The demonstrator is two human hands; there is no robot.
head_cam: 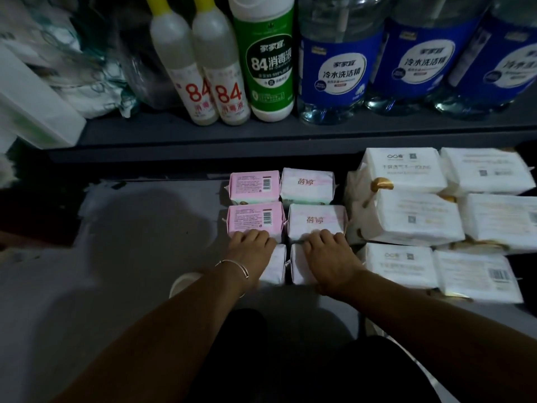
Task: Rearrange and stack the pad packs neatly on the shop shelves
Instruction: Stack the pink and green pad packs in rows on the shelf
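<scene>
Both forearms reach in from 6 o'clock over a dark lap, the left one ringed by a thin silver bangle [236,267]. Left hand [250,248] lies palm down on the nearest left pad pack [274,264], its fingertips curled over the near edge of the pink pack with a barcode [255,219] in the middle row. Right hand [328,251] lies the same way on the nearest right pack [299,267], fingers bent onto the near edge of the white-and-pink pack [316,221] beside it. Neither hand is pinching anything; both press down from above.

Six pad packs sit in two columns and three rows at the centre of the lower shelf [145,228], touching one another; the far row is another pink barcode pack [254,186] and a white-and-pink pack [307,184].

At 3 o'clock, close beside the pads, larger white tissue packs [406,216] are stacked in a block. Toward 9 o'clock the pale grey shelf surface is dim and shadowed, with a white rounded object [183,282] by the left wrist, too unclear to name.

At 12 o'clock, the dark upper shelf [203,132] carries two slim 84 disinfectant bottles [203,91], a green-labelled bottle [268,62], and three clear jugs with blue labels [334,68]. At 10 o'clock lie crumpled wrapped goods and a white box [35,112].
</scene>
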